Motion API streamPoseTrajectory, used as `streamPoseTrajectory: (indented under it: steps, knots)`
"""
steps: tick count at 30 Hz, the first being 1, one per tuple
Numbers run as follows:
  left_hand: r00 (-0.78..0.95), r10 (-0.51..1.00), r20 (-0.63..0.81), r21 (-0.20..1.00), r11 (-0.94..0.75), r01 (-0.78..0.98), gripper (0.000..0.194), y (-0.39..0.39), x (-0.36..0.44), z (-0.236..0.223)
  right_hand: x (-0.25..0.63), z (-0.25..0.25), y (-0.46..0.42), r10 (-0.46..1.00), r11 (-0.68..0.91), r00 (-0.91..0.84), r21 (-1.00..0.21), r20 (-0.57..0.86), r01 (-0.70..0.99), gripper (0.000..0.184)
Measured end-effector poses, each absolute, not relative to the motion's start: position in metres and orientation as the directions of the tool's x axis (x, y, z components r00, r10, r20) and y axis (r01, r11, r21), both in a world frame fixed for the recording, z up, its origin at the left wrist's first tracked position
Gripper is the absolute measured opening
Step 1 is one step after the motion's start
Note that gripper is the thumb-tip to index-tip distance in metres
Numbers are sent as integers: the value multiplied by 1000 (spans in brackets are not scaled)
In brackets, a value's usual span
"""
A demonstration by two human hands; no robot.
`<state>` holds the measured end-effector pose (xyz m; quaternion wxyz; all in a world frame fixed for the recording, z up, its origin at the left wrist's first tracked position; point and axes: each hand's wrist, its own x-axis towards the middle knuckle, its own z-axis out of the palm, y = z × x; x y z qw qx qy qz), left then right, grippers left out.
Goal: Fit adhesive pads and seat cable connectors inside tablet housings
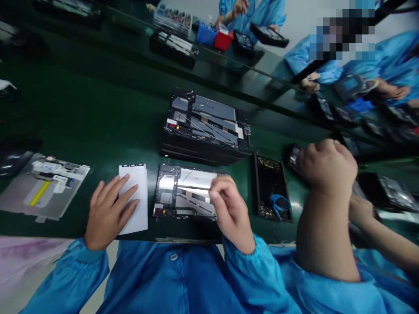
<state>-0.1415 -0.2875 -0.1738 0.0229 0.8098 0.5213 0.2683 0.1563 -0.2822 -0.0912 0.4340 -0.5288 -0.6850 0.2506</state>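
Observation:
My left hand (108,209) lies flat with fingers stretched out on a white sheet (137,183) on the green belt. My right hand (229,207) is curled in a pinch over the right end of an opened tablet chassis (183,192) lying just in front of me; what the fingertips grip is too small to make out. Behind the chassis stands a black stack of similar opened tablet frames (204,126).
A grey panel with a yellow strip (42,187) lies at the left. A black tray with a blue band (271,187) sits right of the chassis. A neighbour's bare forearm and fist (324,174) reach in at right. Other people in blue coats work across the belt.

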Motion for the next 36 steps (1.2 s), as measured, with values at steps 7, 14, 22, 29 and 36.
streamPoseTrajectory:
  steps: [7,14,22,29,36]
  knots:
    - [364,831,420,425,-535,730,24,-338,-70,-151,208,-180,-390,864,-84,449,-814,228,574,10]
    - [286,892,351,498,-436,750,29,-355,-27,-167,212,-193,-406,890,-103,439,-883,124,457,13]
    - [225,951,214,581,-308,753,36,-364,-23,-164,209,-194,-405,887,-94,441,-885,134,457,11]
    - [214,922,321,491,-356,795,24,-357,-24,-164,210,-193,-404,884,-99,449,-890,127,446,10]
    - [406,800,442,269,-549,791,36,-346,-32,-172,210,-197,-405,884,-78,439,-873,163,481,8]
